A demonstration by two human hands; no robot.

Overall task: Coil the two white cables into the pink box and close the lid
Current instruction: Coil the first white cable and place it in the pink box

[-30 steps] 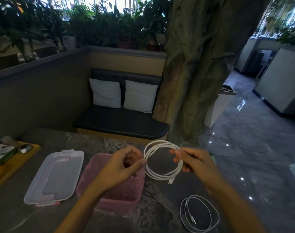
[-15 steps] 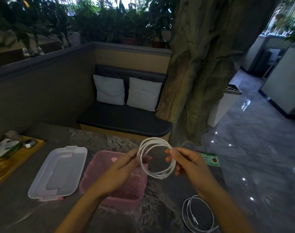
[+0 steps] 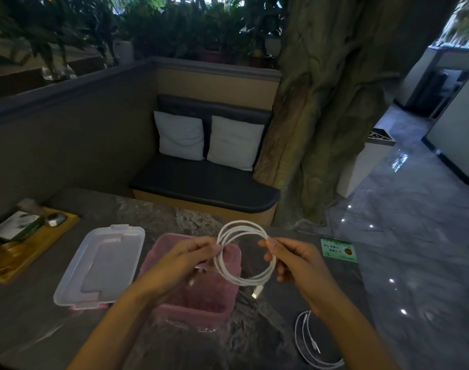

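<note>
white cable (image 3: 244, 276), looped into a coil, hangs above the open pink box (image 3: 198, 303); left hand (image 3: 185, 260) pinches its left side, right hand (image 3: 295, 263) pinches the right. second cable (image 3: 305, 345) lies on the table (image 3: 27, 316) nearby, clear lid (image 3: 99, 265) beside the box.

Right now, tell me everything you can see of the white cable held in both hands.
The coiled white cable is thin, smooth and rubbery-looking, wound into roughly three round loops. It is held upright in the air above the open pink box. The left hand pinches its left side and the right hand pinches its right side. A small pale connector hangs from the bottom of the coil. It touches nothing but the fingers.
</note>
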